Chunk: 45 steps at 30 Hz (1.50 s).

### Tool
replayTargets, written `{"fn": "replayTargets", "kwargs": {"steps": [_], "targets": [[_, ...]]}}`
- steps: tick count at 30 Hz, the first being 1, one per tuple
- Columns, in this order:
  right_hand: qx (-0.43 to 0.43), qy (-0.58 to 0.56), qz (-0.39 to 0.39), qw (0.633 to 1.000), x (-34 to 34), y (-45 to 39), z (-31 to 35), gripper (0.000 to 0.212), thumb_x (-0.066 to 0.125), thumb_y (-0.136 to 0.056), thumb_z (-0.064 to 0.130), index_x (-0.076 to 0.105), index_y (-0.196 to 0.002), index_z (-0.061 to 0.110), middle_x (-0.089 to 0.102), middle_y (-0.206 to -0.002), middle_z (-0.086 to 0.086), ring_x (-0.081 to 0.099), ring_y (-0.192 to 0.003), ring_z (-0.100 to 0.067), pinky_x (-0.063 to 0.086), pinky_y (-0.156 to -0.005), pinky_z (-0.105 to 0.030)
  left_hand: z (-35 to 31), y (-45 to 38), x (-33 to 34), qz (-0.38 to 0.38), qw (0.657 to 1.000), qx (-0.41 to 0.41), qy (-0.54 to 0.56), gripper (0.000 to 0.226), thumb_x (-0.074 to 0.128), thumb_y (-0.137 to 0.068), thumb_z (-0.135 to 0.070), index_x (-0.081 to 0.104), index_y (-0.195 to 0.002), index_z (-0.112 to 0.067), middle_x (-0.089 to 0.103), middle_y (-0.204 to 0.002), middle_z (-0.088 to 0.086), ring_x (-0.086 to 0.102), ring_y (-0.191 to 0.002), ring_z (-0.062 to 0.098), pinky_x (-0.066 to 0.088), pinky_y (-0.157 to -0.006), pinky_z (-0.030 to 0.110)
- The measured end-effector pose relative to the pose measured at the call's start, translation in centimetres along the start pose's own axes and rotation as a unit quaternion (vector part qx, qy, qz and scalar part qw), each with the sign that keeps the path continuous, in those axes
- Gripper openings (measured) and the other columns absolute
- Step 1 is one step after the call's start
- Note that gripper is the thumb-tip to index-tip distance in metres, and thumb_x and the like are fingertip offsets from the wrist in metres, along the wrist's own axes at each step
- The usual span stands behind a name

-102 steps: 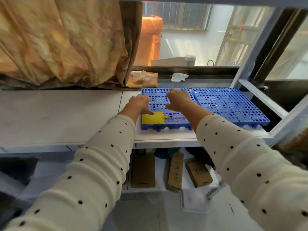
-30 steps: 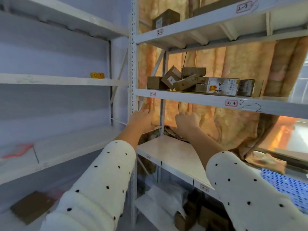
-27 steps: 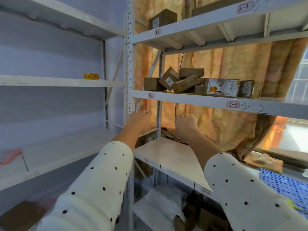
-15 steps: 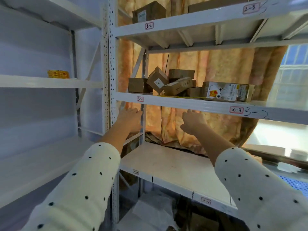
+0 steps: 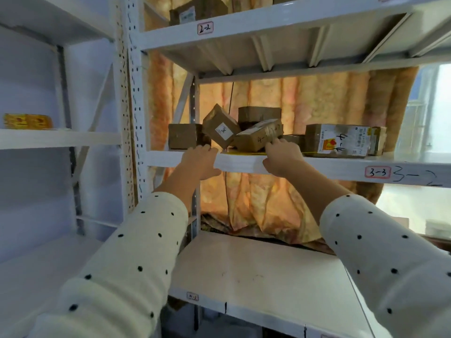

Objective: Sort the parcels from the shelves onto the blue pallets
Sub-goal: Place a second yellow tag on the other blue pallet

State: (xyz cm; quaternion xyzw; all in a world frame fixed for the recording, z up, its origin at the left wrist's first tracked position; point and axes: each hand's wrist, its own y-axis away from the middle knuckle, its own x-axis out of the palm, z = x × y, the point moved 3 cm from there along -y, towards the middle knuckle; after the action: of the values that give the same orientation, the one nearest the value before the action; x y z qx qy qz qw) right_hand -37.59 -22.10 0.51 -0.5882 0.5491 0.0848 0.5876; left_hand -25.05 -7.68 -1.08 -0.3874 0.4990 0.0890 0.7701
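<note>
hands reach up to a white shelf of brown parcels. left hand lies flat over the shelf's front lip, fingers straight and together, thumb below the edge, holding nothing. just beyond its fingertips sits a plain brown box, and up and to the right of them a tilted box with a white sticker stands on one corner.

right hand is at the shelf edge too, fingers stretched forward and a little spread, their tips touching the lower right end of a flat parcel with handwriting; nothing is gripped. that parcel lies slanted between the two hands, leaning on the tilted box. behind it, farther from the hands, a darker box is stacked higher.

right of the right hand, well clear of it, rests a printed carton marked 4-4. below both wrists a lower shelf board stretches out, with an orange curtain hanging behind. far left of the left hand, a yellow packet sits on a neighbouring shelf. both arms wear cream sleeves with black dots.
</note>
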Motion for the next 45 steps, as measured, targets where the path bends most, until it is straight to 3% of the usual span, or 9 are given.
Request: {"fn": "replayTargets", "kwargs": {"steps": [4, 11, 17, 20, 25, 30, 34, 40, 45], "targets": [[0.021, -0.022, 0.001, 1.000, 1.0, -3.9, -0.5, 0.028, 0.045, -0.095, 0.023, 0.057, -0.117, 0.009, 0.057, -0.117, -0.009, 0.056, -0.102, -0.024, 0.041, -0.071, -0.031, 1.4, -4.2, 0.9, 0.021, 0.999, 0.014, 0.030, 0.070, 0.054, -0.090, -0.053, 0.034, -0.144, -0.014, 0.041, -0.143, 0.010, 0.043, -0.128, 0.027, 0.038, -0.101, 0.042], [0.034, -0.052, 0.068, 0.996, 4.1, -7.8, -1.1, 0.029, 0.041, -0.096, 0.026, 0.060, -0.113, 0.013, 0.060, -0.101, -0.006, 0.057, -0.095, -0.024, 0.043, -0.070, -0.031, 2.0, -10.0, 3.6, 0.087, 0.963, 0.092, 0.238, 0.078, 0.063, -0.082, -0.056, 0.035, -0.145, -0.019, 0.039, -0.147, 0.004, 0.042, -0.130, 0.024, 0.038, -0.106, 0.045], [0.099, -0.181, 0.037, 0.978, 5.9, -8.1, -2.3, 0.031, 0.047, -0.093, 0.032, 0.064, -0.081, 0.009, 0.058, -0.073, -0.005, 0.053, -0.072, -0.021, 0.034, -0.051, -0.025, 2.5, -13.2, 5.6, 0.173, 0.922, 0.125, 0.323, 0.094, 0.065, -0.072, -0.066, 0.031, -0.148, -0.020, 0.036, -0.149, -0.003, 0.038, -0.133, 0.020, 0.034, -0.110, 0.042], [0.123, -0.220, 0.029, 0.967, 5.8, -8.0, -2.1, 0.033, 0.051, -0.091, 0.033, 0.070, -0.085, 0.006, 0.064, -0.078, -0.009, 0.056, -0.073, -0.023, 0.037, -0.054, -0.027, 2.8, -14.2, 6.3, 0.187, 0.918, 0.151, 0.316, 0.101, 0.062, -0.063, -0.078, 0.040, -0.144, -0.022, 0.044, -0.143, -0.002, 0.044, -0.125, 0.019, 0.038, -0.106, 0.039], [0.155, -0.233, 0.046, 0.959, 4.9, -7.4, -1.4, 0.030, 0.057, -0.089, 0.025, 0.074, -0.089, 0.001, 0.069, -0.089, -0.020, 0.062, -0.085, -0.030, 0.050, -0.074, -0.041, 2.7, -15.1, 6.7, 0.157, 0.902, 0.202, 0.348, 0.080, 0.063, -0.078, -0.061, 0.044, -0.142, -0.017, 0.046, -0.141, 0.000, 0.046, -0.124, 0.017, 0.038, -0.100, 0.030], [0.169, -0.227, 0.044, 0.958, 3.8, -6.6, 0.1, 0.022, 0.057, -0.088, 0.012, 0.076, -0.095, 0.003, 0.071, -0.096, -0.015, 0.057, -0.083, -0.018, 0.047, -0.076, -0.028, 3.0, -14.8, 6.8, 0.150, 0.886, 0.240, 0.366, 0.077, 0.062, -0.082, -0.056, 0.043, -0.142, -0.012, 0.046, -0.141, 0.003, 0.047, -0.125, 0.019, 0.041, -0.098, 0.029], [0.174, -0.225, 0.084, 0.955, 2.5, -6.6, 1.1, 0.024, 0.057, -0.091, 0.011, 0.073, -0.102, -0.003, 0.069, -0.106, -0.018, 0.060, -0.091, -0.024, 0.045, -0.077, -0.024, 3.4, -14.2, 6.7, 0.145, 0.881, 0.254, 0.372, 0.076, 0.063, -0.081, -0.056, 0.044, -0.140, -0.013, 0.047, -0.140, 0.003, 0.048, -0.124, 0.020, 0.041, -0.101, 0.032], [0.163, -0.205, 0.147, 0.954, 1.0, -6.3, 2.0, 0.026, 0.055, -0.092, 0.012, 0.070, -0.107, -0.003, 0.066, -0.113, -0.020, 0.059, -0.105, -0.031, 0.049, -0.092, -0.038, 3.7, -13.2, 5.9, 0.142, 0.883, 0.255, 0.369, 0.057, 0.066, -0.080, -0.053, 0.060, -0.118, -0.010, 0.057, -0.116, 0.007, 0.054, -0.108, 0.022, 0.044, -0.094, 0.037], [0.166, -0.207, 0.169, 0.949, 0.4, -5.8, 2.7, 0.028, 0.053, -0.094, 0.012, 0.068, -0.111, -0.005, 0.064, -0.114, -0.020, 0.058, -0.096, -0.028, 0.047, -0.084, -0.033, 3.8, -12.5, 5.3, 0.127, 0.892, 0.250, 0.354, 0.048, 0.071, -0.079, -0.047, 0.055, -0.112, -0.016, 0.050, -0.112, 0.000, 0.050, -0.105, 0.017, 0.044, -0.088, 0.032]]}}
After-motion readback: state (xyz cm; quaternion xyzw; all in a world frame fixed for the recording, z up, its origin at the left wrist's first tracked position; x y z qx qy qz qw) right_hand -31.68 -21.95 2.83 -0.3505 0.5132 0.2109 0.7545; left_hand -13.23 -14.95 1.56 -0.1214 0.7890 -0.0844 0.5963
